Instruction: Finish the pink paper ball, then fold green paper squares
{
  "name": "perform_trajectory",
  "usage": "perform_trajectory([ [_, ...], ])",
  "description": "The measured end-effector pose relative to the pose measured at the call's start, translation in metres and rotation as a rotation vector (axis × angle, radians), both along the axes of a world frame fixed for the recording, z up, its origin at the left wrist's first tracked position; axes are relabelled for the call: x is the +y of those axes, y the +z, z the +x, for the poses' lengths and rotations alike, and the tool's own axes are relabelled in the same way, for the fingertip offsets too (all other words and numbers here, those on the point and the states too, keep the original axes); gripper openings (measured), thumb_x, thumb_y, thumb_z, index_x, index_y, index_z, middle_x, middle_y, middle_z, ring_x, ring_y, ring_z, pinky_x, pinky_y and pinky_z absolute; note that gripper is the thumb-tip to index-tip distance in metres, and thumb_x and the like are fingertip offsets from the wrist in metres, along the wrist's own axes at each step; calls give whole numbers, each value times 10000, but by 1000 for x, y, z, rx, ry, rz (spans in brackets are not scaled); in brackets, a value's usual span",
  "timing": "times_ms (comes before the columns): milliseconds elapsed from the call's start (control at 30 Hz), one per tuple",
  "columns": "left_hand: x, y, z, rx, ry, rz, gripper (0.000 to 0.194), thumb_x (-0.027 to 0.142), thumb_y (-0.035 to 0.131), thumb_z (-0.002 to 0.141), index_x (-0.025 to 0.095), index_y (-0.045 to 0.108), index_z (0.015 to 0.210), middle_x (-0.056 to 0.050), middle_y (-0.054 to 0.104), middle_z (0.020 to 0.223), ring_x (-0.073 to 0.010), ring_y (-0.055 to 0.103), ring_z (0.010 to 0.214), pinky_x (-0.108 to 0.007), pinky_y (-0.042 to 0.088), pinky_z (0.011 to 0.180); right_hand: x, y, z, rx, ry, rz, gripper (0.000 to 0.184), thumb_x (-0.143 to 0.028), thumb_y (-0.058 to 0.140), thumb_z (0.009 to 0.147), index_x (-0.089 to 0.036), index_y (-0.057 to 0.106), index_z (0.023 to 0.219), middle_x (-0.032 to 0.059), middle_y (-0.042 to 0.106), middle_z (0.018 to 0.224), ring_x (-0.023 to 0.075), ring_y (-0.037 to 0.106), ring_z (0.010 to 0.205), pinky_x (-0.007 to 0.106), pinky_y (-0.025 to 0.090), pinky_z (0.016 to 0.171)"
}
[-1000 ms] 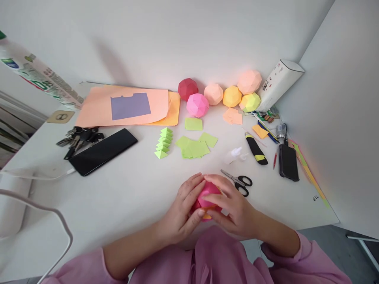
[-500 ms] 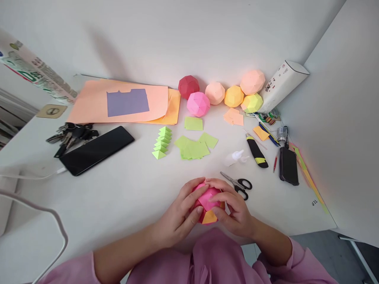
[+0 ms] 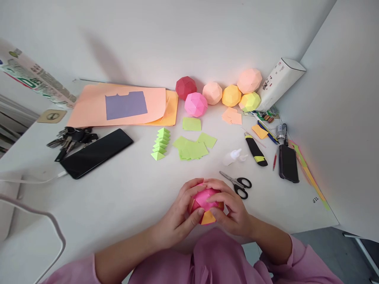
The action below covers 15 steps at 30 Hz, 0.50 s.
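Close to the table's front edge, a faceted paper ball [image 3: 205,199] in pink, red and orange is held between both hands. My left hand [image 3: 177,215] curls round its left side, thumb on the lower front. From the right, my right hand [image 3: 235,209] grips it with fingers over the top and thumb by the orange facet. The underside is hidden. Black-handled scissors [image 3: 239,184] lie just beyond my right hand. Farther off are loose green paper pieces [image 3: 192,149], a row of folded green paper pieces [image 3: 161,144] and a small white bottle [image 3: 232,157].
Several finished paper balls [image 3: 196,104] line the wall. A black-and-yellow cutter [image 3: 256,150] and a dark phone-like device [image 3: 288,163] lie right. Left are a large black phone [image 3: 97,154], keys [image 3: 75,138], paper sheets [image 3: 91,104] and a white cable [image 3: 55,221].
Both hands keep hold of the paper ball, which has turned or shifted slightly; an orange facet now shows on its left side. The whole view has moved a little.
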<state>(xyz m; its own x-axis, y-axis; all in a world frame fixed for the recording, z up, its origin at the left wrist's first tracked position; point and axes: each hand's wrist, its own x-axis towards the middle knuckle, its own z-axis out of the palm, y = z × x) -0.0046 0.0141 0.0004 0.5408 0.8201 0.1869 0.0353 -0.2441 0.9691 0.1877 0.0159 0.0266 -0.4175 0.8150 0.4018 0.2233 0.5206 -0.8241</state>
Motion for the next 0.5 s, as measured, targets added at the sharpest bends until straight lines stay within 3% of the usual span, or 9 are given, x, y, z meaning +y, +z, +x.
perform_trajectory([
  [300,-3,-2,1,71,11,71,574,201,509,889,268,253,1398,-125,257,1443,-281,206,1387,-517,300,1106,-2,-2,-2,17,-9,6,164,-170,496,873,-208,569,1015,117,564,1175,245,514,1181,437,463,974],
  [500,-4,-4,-1,191,14,182,650,182,469,889,258,156,1453,-154,190,1482,-311,216,1382,-543,309,1081,-2,-4,-1,41,-15,-8,221,-131,421,911,-202,588,1036,112,566,1182,216,514,1184,417,460,987],
])
